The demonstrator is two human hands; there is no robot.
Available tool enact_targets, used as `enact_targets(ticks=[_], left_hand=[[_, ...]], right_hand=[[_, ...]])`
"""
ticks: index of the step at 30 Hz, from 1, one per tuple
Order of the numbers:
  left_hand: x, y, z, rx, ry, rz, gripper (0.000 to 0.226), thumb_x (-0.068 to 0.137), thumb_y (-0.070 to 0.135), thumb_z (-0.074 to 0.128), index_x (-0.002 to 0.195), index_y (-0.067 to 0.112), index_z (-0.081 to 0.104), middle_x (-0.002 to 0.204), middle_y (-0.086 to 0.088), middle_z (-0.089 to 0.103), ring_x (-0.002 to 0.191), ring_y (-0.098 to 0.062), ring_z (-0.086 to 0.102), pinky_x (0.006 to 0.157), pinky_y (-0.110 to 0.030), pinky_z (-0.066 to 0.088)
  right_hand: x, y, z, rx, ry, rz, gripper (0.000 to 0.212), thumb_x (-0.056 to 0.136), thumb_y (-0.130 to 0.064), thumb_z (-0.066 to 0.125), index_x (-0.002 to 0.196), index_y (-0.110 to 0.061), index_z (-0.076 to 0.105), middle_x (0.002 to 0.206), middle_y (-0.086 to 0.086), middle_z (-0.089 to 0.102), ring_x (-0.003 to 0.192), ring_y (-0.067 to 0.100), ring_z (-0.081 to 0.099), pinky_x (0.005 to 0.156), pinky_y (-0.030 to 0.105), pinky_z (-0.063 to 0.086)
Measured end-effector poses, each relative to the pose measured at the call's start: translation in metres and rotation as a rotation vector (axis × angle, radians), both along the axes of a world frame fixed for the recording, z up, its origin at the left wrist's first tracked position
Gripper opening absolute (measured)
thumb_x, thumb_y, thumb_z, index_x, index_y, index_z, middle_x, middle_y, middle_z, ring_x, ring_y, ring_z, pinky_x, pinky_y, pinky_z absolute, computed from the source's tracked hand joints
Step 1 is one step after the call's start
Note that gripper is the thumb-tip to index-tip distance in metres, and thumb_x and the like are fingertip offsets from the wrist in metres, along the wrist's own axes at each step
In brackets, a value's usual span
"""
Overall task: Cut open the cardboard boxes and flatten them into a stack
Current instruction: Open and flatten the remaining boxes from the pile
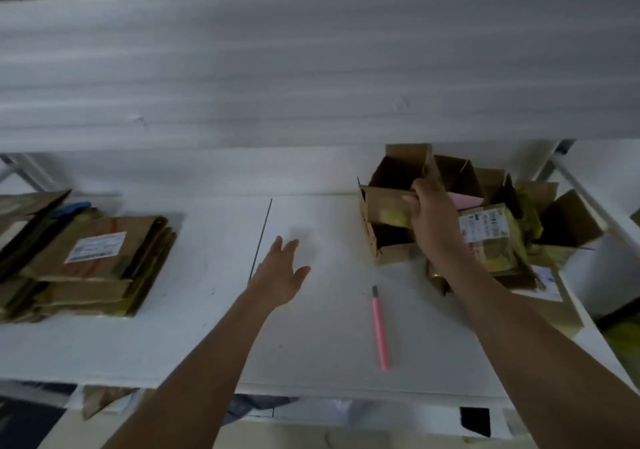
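Observation:
An open brown cardboard box [384, 220] with yellow tape stands at the right of the white table [214, 338]. My right hand [431, 216] grips its near-right flap at the top edge. More opened boxes [491, 227] crowd behind and to the right of it. My left hand [282, 272] hovers over the table's middle, fingers spread, holding nothing. A pink utility knife [380, 327] lies on the table between my arms. A stack of flattened boxes [93, 261] sits at the left, a white label on top.
A white shelf [311, 68] runs overhead across the back of the table. A thin dark seam [261, 237] crosses the tabletop near my left hand. Cardboard scraps [100, 400] show below the table's front edge.

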State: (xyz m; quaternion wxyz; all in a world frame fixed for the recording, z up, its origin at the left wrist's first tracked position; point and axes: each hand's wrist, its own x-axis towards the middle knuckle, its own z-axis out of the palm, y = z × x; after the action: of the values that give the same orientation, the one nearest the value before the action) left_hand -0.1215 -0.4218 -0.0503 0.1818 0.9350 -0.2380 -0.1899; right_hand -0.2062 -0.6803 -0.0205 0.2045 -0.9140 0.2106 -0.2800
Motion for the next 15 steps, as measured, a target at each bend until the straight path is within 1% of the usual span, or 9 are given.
enact_targets(ticks=[2, 5, 7, 8, 9, 10, 12, 13, 15], left_hand=[[0.004, 0.007, 0.002, -0.117, 0.013, 0.064, 0.063, 0.102, 0.040, 0.045, 0.156, 0.018, 0.021, 0.164, -0.008, 0.011, 0.150, -0.020, 0.015, 0.118, -0.034, 0.017], [0.011, 0.019, 0.012, -0.394, 0.075, 0.285, 0.056, 0.101, 0.046, 0.044, 0.152, 0.023, 0.034, 0.158, -0.003, 0.033, 0.135, -0.017, 0.042, 0.105, -0.028, 0.042], [0.014, 0.029, 0.021, -0.657, 0.245, 0.482, 0.056, 0.100, 0.053, 0.041, 0.150, 0.029, 0.035, 0.155, -0.001, 0.036, 0.135, -0.022, 0.043, 0.109, -0.040, 0.040], [0.015, 0.035, 0.025, -0.768, 0.343, 0.558, 0.057, 0.099, 0.057, 0.038, 0.151, 0.032, 0.033, 0.155, 0.001, 0.036, 0.137, -0.026, 0.041, 0.110, -0.046, 0.037], [0.015, 0.042, 0.027, -0.846, 0.421, 0.609, 0.058, 0.099, 0.060, 0.035, 0.151, 0.034, 0.032, 0.154, 0.001, 0.037, 0.137, -0.029, 0.042, 0.110, -0.051, 0.036], [0.016, 0.049, 0.029, -0.904, 0.482, 0.637, 0.057, 0.099, 0.062, 0.033, 0.149, 0.035, 0.034, 0.151, 0.001, 0.041, 0.134, -0.030, 0.046, 0.109, -0.054, 0.037], [0.015, 0.064, 0.031, -0.979, 0.601, 0.639, 0.058, 0.098, 0.065, 0.030, 0.143, 0.033, 0.047, 0.138, -0.001, 0.058, 0.120, -0.029, 0.060, 0.105, -0.057, 0.043], [0.013, 0.072, 0.030, -0.973, 0.639, 0.620, 0.060, 0.096, 0.068, 0.030, 0.137, 0.031, 0.054, 0.128, -0.003, 0.066, 0.113, -0.029, 0.064, 0.102, -0.057, 0.046], [0.010, 0.087, 0.025, -0.838, 0.611, 0.551, 0.061, 0.091, 0.071, 0.039, 0.123, 0.027, 0.066, 0.112, -0.005, 0.073, 0.107, -0.027, 0.068, 0.096, -0.053, 0.051]], right_hand=[[0.001, 0.006, 0.019, -0.050, -0.171, 0.016, 0.012, 0.100, -0.014, 0.049, 0.100, -0.004, 0.054, 0.114, 0.017, 0.060, 0.096, 0.029, 0.059, 0.078, 0.040, 0.052], [-0.002, 0.023, 0.042, 0.062, -0.293, 0.072, 0.027, 0.102, -0.023, 0.048, 0.118, -0.003, 0.055, 0.084, 0.006, 0.062, 0.075, 0.018, 0.061, 0.072, 0.031, 0.050], [-0.004, 0.036, 0.047, 0.227, -0.291, 0.093, 0.025, 0.102, -0.025, 0.049, 0.118, -0.006, 0.053, 0.078, -0.011, 0.055, 0.070, -0.002, 0.059, 0.066, 0.011, 0.046], [-0.004, 0.042, 0.044, 0.344, -0.274, 0.100, 0.021, 0.102, -0.026, 0.048, 0.115, -0.010, 0.052, 0.080, -0.015, 0.051, 0.070, -0.011, 0.058, 0.060, 0.006, 0.044], [-0.003, 0.049, 0.039, 0.496, -0.242, 0.111, 0.017, 0.103, -0.027, 0.047, 0.112, -0.012, 0.050, 0.084, -0.015, 0.050, 0.069, -0.016, 0.057, 0.055, 0.004, 0.044], [-0.002, 0.056, 0.031, 0.696, -0.205, 0.132, 0.015, 0.103, -0.027, 0.047, 0.111, -0.014, 0.048, 0.089, -0.010, 0.054, 0.069, -0.014, 0.060, 0.051, 0.006, 0.046], [0.001, 0.071, 0.011, 1.101, -0.157, 0.148, 0.014, 0.103, -0.024, 0.048, 0.113, -0.014, 0.050, 0.104, 0.007, 0.062, 0.072, 0.008, 0.071, 0.053, 0.022, 0.056], [0.002, 0.078, 0.000, 1.211, -0.136, 0.112, 0.014, 0.103, -0.022, 0.048, 0.114, -0.013, 0.051, 0.109, 0.012, 0.063, 0.069, 0.017, 0.073, 0.053, 0.027, 0.057], [0.002, 0.092, -0.022, 1.315, -0.100, 0.018, 0.017, 0.101, -0.019, 0.051, 0.115, -0.008, 0.052, 0.111, 0.017, 0.062, 0.068, 0.024, 0.072, 0.050, 0.028, 0.057]])
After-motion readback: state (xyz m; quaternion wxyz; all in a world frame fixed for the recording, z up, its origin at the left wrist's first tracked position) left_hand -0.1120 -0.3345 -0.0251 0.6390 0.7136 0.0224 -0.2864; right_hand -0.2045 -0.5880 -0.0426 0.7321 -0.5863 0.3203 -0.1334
